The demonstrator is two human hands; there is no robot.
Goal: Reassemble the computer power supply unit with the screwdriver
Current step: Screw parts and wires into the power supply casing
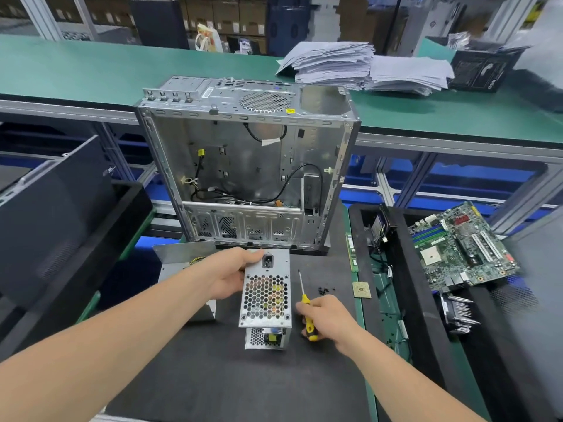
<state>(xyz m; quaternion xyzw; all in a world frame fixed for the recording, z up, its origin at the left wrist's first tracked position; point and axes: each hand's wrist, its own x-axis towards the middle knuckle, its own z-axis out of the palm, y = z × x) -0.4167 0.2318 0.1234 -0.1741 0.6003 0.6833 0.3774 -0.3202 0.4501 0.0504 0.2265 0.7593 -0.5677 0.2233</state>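
Black matting covers the surface (213, 376); midway between its side edges my left hand (227, 277) grips the power supply (265, 296) by its far left corner. I judge it stiff, weighty and sharp-edged, best held by the solid sides. My right hand (327, 318) curls round the screwdriver (306, 309) just beside it.

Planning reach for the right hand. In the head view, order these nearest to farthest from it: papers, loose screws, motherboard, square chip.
1. Loose screws, just beyond the right hand.
2. Square chip, on its right.
3. Motherboard, far right.
4. Papers, on the far green bench.
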